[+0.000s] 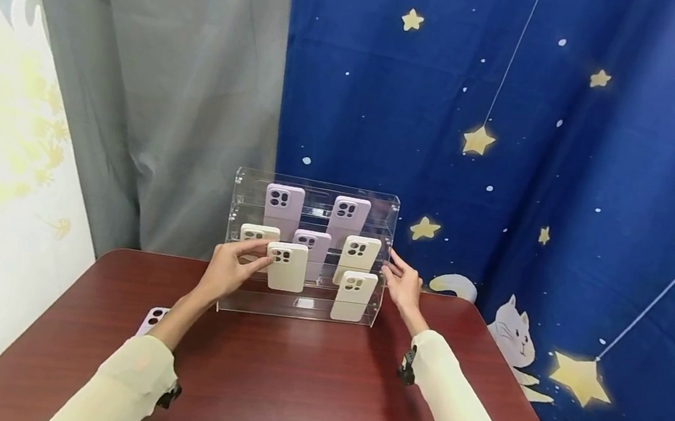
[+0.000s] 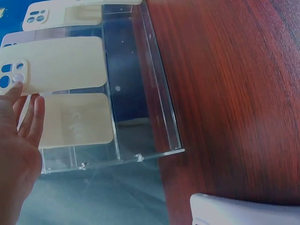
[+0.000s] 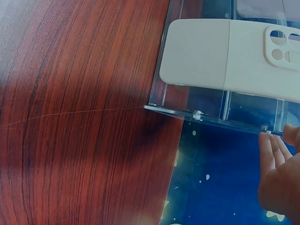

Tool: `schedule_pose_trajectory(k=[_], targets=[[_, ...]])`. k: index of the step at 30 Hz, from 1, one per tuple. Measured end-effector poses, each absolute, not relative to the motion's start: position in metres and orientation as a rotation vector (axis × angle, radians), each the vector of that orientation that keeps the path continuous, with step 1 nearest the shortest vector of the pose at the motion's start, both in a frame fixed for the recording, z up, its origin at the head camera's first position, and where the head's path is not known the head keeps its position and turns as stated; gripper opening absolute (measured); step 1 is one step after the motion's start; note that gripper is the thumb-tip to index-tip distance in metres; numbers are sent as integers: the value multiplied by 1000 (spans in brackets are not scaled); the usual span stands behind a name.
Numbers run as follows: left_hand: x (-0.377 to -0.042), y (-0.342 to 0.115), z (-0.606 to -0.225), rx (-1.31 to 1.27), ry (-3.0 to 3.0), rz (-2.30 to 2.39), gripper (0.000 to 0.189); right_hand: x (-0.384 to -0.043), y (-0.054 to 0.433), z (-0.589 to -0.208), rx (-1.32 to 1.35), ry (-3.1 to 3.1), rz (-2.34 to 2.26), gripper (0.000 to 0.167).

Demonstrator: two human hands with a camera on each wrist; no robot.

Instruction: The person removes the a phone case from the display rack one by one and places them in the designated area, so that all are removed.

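My left hand pinches a cream phone case by its camera-cutout end, thumb in front. The case is in front of a clear acrylic display rack, upright, with its cutouts at the top left. Behind my fingers, another cream case stands on the rack, partly covered. At the rack's right side, my right hand holds the side panel's edge between thumb and fingers. Nearest to it are a cream case on the lowest tier and a cream case above it.
Lilac cases stand on the top tier, and a lilac case on a middle one. Another lilac case lies on the dark red table, partly behind my left forearm. A blue star curtain and a grey curtain hang behind.
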State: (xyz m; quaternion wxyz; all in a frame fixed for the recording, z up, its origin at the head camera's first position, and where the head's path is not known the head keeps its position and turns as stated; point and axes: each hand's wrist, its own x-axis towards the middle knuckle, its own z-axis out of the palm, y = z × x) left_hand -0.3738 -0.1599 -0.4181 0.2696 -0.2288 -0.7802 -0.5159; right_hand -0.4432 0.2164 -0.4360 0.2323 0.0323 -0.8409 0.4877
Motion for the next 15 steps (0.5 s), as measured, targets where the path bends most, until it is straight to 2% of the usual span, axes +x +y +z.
schedule_pose_trajectory(k=[15], targets=[[-359, -189, -405, -617, -2142, -1323, 41, -440, 218, -433, 115, -2329, 1341, 52]])
